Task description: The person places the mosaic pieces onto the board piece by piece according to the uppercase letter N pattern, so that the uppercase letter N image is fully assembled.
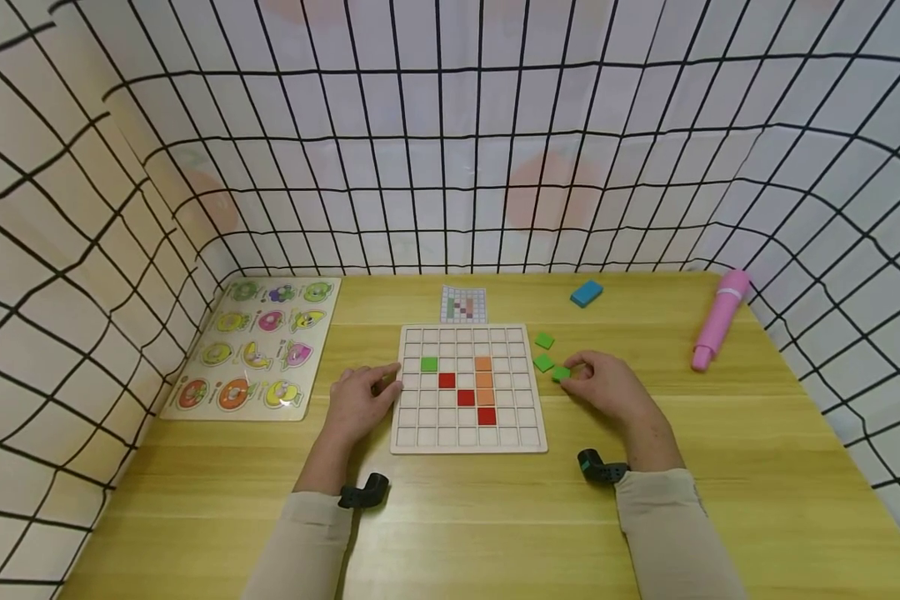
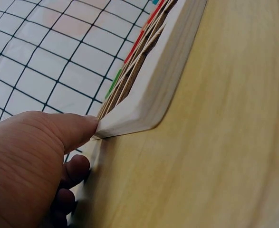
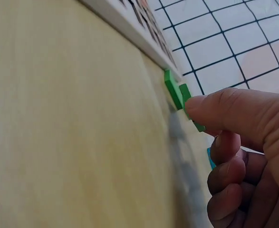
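Note:
A pale wooden grid board (image 1: 417, 436) lies in the middle of the table. Set in its squares are one green tile (image 1: 429, 364), three red tiles (image 1: 466, 398) in a diagonal and three orange tiles (image 1: 483, 381) in a column. At its left edge, my left hand (image 1: 358, 404) touches the side with thumb and index finger; the left wrist view shows the thumb (image 2: 77, 130) against that edge. Right of the board, my right hand (image 1: 611, 387) pinches a green tile (image 1: 559, 374) between thumb and index finger. Two more green tiles (image 1: 544, 341) lie loose beside it.
Behind the board lies a small card (image 1: 463, 306) with a coloured grid pattern. A blue block (image 1: 587, 293) and a pink pen-like cylinder (image 1: 720, 321) lie at the back right. A fruit picture board (image 1: 225, 333) is on the left. Black wire mesh (image 1: 457, 137) surrounds the table.

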`<state>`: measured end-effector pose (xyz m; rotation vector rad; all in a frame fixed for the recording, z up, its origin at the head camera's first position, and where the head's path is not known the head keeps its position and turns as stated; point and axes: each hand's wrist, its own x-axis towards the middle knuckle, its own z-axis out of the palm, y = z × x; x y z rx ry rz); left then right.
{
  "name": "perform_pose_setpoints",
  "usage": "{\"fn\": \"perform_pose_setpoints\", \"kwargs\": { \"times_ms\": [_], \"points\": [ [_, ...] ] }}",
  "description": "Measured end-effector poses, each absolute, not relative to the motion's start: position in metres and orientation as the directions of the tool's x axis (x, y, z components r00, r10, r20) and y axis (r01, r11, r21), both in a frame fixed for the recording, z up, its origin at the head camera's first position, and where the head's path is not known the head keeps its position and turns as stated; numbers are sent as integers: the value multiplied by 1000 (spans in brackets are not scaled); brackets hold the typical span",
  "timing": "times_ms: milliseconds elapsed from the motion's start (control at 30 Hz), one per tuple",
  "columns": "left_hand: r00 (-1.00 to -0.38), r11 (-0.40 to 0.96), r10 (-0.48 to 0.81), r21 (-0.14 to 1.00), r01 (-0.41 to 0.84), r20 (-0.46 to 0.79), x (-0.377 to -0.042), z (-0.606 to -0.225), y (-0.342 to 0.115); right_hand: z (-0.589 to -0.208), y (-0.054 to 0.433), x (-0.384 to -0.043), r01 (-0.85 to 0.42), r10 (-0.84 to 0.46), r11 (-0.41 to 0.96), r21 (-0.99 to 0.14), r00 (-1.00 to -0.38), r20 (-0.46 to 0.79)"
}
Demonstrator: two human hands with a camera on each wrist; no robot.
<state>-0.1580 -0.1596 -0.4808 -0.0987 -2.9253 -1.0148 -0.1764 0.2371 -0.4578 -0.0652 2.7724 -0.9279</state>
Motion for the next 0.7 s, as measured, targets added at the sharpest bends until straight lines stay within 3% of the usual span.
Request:
{"fn": "perform_pose_setpoints", "kwargs": {
  "times_ms": [700],
  "points": [
    [-997,784,54,617,75,52,-159,-481,-160,-441,175,-172,-37,-216,732,-681,-960,-180]
  ]
}}
